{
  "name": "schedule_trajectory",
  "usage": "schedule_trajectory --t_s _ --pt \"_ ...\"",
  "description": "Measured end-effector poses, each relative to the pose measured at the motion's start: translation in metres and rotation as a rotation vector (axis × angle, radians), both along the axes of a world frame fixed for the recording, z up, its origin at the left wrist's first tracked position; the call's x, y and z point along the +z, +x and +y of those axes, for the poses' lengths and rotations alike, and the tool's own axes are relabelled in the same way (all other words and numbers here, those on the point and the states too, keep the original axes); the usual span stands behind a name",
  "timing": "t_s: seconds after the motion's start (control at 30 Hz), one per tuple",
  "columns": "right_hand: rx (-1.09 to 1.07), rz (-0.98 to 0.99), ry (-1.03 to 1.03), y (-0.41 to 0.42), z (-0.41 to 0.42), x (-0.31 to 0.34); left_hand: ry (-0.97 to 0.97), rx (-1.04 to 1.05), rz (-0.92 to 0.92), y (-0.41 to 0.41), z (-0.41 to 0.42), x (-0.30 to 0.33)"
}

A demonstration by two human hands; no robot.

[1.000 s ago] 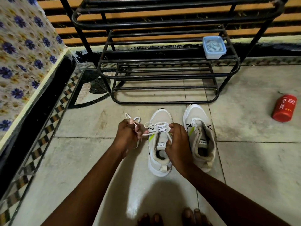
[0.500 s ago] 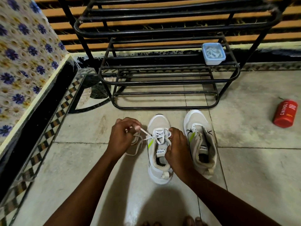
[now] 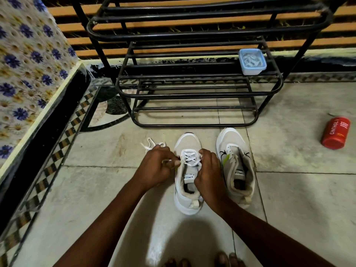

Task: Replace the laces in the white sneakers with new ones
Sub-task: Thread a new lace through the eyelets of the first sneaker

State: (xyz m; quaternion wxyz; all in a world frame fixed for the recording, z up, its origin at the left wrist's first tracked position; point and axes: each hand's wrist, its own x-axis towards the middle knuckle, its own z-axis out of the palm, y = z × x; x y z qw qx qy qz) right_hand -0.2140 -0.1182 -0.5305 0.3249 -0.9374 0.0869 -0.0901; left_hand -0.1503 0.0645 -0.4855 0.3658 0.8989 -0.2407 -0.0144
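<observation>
Sneakers stand side by side at frame centre; the left sneaker (image 3: pixel 187 170) is half laced. Left hand (image 3: pixel 156 168) pinches the white lace (image 3: pixel 154 144) beside it, right hand (image 3: pixel 209 170) grips its upper edge. The right sneaker (image 3: pixel 234 160) is untouched.

Dim indoor light falls from overhead, casting the person's shadow on the floor tiles (image 3: pixel 134 237). Wide-angle bending curves the edges; focus stays fairly sharp.

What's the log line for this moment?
left hand pinches lace | right hand holds left sneaker | right sneaker unlaced
</observation>
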Motion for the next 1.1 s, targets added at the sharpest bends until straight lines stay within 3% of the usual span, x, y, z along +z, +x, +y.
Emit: schedule_trajectory --t_s 0.13,0.3,0.37,0.53,0.77,0.97,1.1 --pt "0.008 -0.006 -0.027 0.000 -0.001 -0.001 -0.431 0.401 0.269 0.008 0.004 0.007" --pt "-0.001 -0.025 -0.087 -0.002 0.004 -0.001 -0.562 0.502 0.389 -0.001 -0.007 0.006" --pt "-0.001 -0.013 -0.080 -0.001 0.003 -0.002 -0.495 0.595 0.389 -0.002 -0.004 -0.004" --pt "0.003 -0.013 -0.062 0.001 0.004 -0.004 0.025 0.702 0.407 -0.009 -0.001 -0.026" --pt "0.015 -0.040 -0.093 0.003 0.005 -0.002 -0.025 0.457 0.351 -0.021 -0.011 -0.024" --pt "0.035 -0.060 -0.075 0.003 0.005 0.002 0.303 0.374 0.390 -0.018 -0.015 -0.015" --pt "0.099 -0.086 0.016 0.004 -0.002 0.006 0.166 0.425 0.326 -0.022 -0.014 0.000"
